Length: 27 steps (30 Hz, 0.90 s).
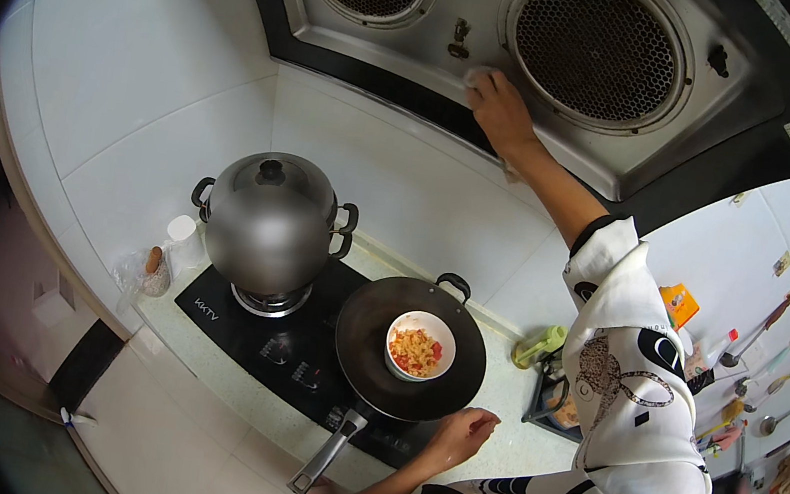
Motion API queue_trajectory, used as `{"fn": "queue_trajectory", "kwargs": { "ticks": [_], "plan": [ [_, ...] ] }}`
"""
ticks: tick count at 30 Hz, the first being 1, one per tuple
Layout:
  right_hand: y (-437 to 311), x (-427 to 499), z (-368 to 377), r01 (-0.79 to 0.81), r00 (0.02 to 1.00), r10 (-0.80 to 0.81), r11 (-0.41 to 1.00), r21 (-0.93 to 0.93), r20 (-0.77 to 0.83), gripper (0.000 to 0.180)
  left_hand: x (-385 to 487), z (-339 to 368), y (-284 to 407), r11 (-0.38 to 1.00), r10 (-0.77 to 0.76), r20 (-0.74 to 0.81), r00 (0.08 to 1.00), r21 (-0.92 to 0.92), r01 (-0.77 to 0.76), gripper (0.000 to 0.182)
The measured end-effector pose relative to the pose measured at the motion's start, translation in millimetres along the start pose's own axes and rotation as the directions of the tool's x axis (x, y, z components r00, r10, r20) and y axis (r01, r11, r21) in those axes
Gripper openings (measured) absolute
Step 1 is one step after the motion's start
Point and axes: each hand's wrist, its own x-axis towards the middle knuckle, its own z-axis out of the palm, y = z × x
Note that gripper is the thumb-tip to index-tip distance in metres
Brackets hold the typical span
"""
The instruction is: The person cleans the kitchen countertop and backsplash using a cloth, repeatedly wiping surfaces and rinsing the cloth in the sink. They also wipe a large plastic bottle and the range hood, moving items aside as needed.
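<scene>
Up at the metal underside of a range hood [419, 72], my right hand [501, 110] grips a crumpled whitish cloth or tissue [481, 77], just left of a round mesh filter [596, 52]. Low over the counter, my left hand [463, 435] has its fingers curled beside the rim of a dark wok [367, 334]; whether it holds anything is hard to tell. A white bowl [417, 373] of yellow and red food [415, 351] stands in the wok. To the left, a large lidded steel pot [269, 229] sits on the other burner of the black gas hob [205, 304].
The wok's long handle [327, 457] juts over the counter's front edge. A white-capped jar [183, 236] and a wood-topped container [155, 274] stand left of the pot. At right are a green-topped bottle [540, 347], a black rack [547, 405] and a ladle [757, 336] hanging on the wall.
</scene>
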Motion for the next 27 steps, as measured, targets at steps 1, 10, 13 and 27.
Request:
{"fn": "queue_trajectory", "kwargs": {
  "ticks": [1,10,13,27],
  "plan": [
    [-1.3,10.8,-12.1,0.045,0.994,-0.039,0.997,0.059,-0.102,0.019,-0.6,0.0,0.6,1.000,-0.011,0.016,1.000,-0.006,0.011,0.015],
    [-23.6,64.6,78.0,0.067,0.993,-0.091,0.956,-0.285,-0.073,0.027,22.9,8.7,-27.7,0.998,0.056,-0.035,0.998,-0.020,-0.057,0.019],
    [-15.6,57.3,100.3,-0.017,0.953,-0.068,0.961,-0.278,-0.296,0.022,35.4,-1.0,-30.4,0.998,0.044,-0.074,0.996,0.048,-0.040,0.016],
    [34.3,-132.6,-11.1,-0.379,0.903,0.406,0.907,-0.181,0.142,0.042,20.4,11.0,0.6,0.993,0.121,-0.053,0.991,0.001,-0.121,0.013]
  ]
}}
